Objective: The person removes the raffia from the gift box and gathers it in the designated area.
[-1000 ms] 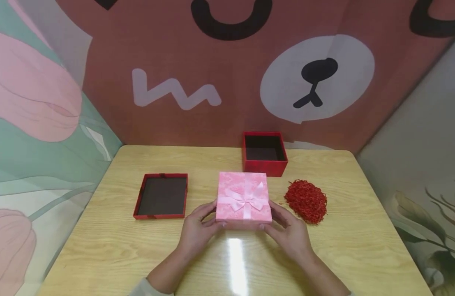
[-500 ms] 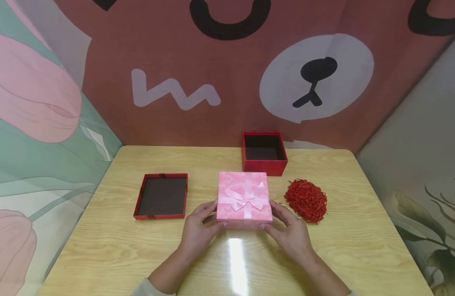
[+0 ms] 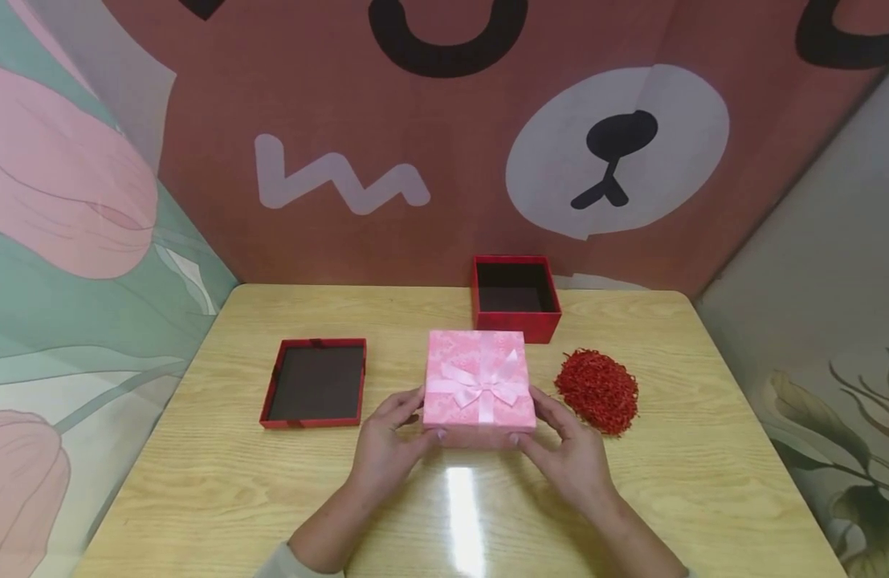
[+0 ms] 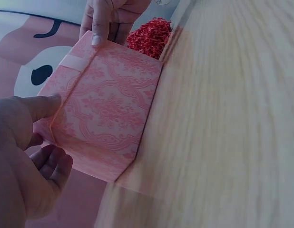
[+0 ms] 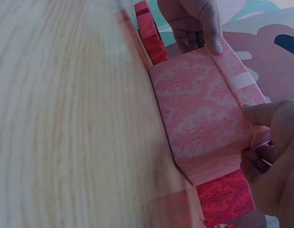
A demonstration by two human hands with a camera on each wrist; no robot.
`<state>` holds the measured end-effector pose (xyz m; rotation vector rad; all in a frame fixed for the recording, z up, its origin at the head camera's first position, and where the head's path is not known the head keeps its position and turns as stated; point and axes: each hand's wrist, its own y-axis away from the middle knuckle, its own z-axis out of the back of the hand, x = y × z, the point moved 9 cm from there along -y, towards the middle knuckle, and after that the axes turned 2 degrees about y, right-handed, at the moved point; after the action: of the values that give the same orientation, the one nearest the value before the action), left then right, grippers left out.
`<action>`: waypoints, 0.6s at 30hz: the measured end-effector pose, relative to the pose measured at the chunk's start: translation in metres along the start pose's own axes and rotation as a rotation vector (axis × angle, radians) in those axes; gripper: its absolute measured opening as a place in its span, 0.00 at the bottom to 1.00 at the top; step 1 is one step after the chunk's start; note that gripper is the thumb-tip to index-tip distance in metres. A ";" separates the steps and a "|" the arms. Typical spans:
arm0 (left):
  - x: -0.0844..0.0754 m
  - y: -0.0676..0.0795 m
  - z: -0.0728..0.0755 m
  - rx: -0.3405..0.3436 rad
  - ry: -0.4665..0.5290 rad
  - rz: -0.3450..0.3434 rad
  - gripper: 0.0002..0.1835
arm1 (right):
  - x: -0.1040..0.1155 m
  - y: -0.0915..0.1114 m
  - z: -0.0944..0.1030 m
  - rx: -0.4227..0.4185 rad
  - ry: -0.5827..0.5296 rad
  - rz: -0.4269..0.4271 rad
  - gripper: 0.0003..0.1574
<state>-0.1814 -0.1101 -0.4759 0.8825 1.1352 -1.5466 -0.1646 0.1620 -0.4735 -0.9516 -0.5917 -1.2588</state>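
Observation:
A pink patterned gift box (image 4: 109, 95) stands on the table in front of me. Its lid (image 3: 447, 349) is tied with a pale pink ribbon bow (image 3: 483, 387) and still sits over the box. My left hand (image 3: 388, 449) holds the lid's near left corner, thumb on the front face and fingers along the side. Mirroring it, my right hand (image 3: 570, 461) holds the near right corner. In both wrist views the thumbs press at the seam where lid and box meet. The box's underside is hidden against the table.
A shallow red-rimmed lid with a dark inside (image 3: 321, 384) lies to the left. Behind the pink box stands a red box, open at the top (image 3: 519, 327). A heap of red shredded paper (image 3: 598, 392) lies at right. A wall closes the table's back edge.
The pink lid has risen a little and shifted slightly right, with both hands gripping its near corners throughout. The red box, red lid and shredded paper stay where they were.

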 end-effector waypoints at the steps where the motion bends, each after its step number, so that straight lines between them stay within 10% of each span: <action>1: -0.002 0.000 0.001 -0.004 -0.014 -0.008 0.36 | 0.002 0.000 0.001 -0.006 -0.001 0.006 0.48; 18: -0.022 -0.005 0.015 -0.029 0.015 -0.069 0.38 | 0.029 -0.008 0.007 -0.048 -0.162 0.107 0.47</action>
<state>-0.1806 -0.1174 -0.4495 0.8445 1.2064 -1.5777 -0.1643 0.1528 -0.4441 -1.1183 -0.6303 -1.1121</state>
